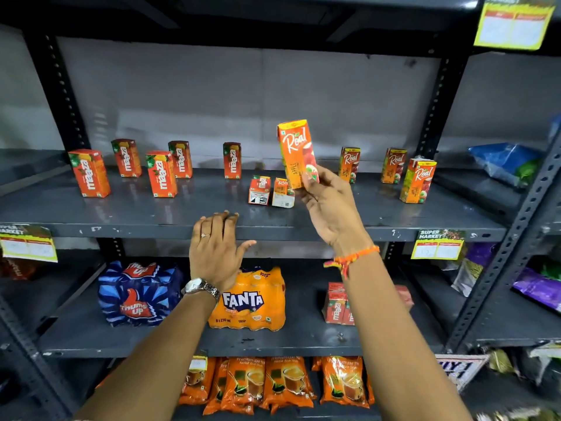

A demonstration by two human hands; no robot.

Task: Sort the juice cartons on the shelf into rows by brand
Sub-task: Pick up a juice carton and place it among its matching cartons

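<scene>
My right hand (329,205) holds an orange Real apple carton (296,151) upright in the air above the grey shelf (182,214). My left hand (217,247) is open, fingers resting on the shelf's front edge. Several red Maaza cartons stand on the shelf's left, among them one at the front left (89,173), one in the middle (161,174) and one further right (232,160). Three Real cartons (349,164) (393,165) (418,180) stand at the right. Two cartons lie on their backs in the middle, one Maaza (259,191) and one Real (283,194).
The shelf below carries a Thums Up pack (138,294), a Fanta pack (250,300) and more Maaza cartons (337,303). Tea pouches (273,381) fill the lowest shelf. Black uprights (437,101) frame the bay. Snack bags (507,161) sit on the rack to the right.
</scene>
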